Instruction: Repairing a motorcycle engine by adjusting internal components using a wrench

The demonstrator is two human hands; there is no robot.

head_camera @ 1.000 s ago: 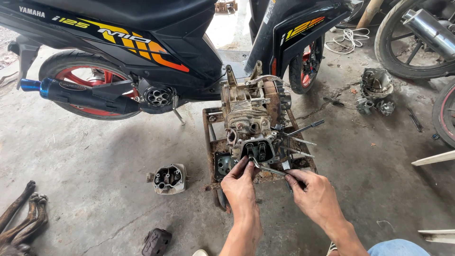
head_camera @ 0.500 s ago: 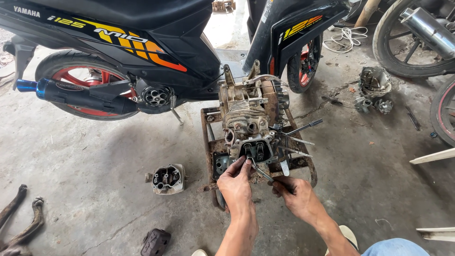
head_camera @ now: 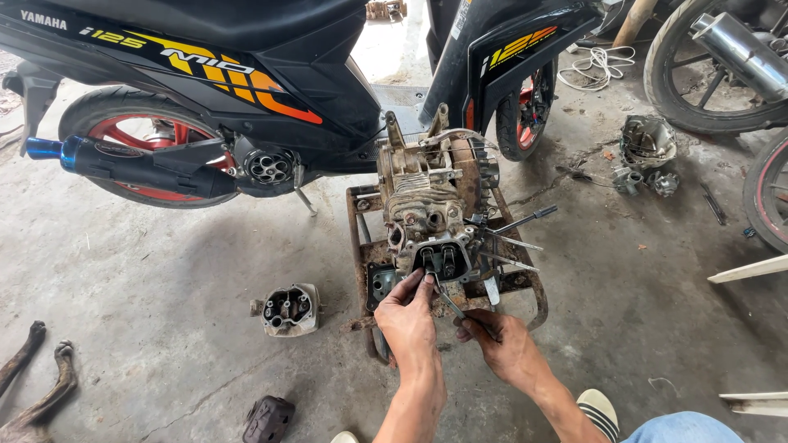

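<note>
Sitting on rusty stand [head_camera: 359, 246] at 12 o'clock: engine [head_camera: 431, 201], heavy, rigid, greasy. Left hand [head_camera: 406, 316] fingers pressing its head; right hand [head_camera: 505, 344] fingers clamping thin tool [head_camera: 450, 302]. Gripping casing advised.

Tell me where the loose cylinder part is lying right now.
The loose cylinder part lies on the concrete floor, left of the rusty stand and the left hand.

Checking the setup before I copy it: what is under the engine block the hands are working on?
The engine block sits on a rusty metal stand on the concrete floor. Both hands cover the stand's front edge.
</note>
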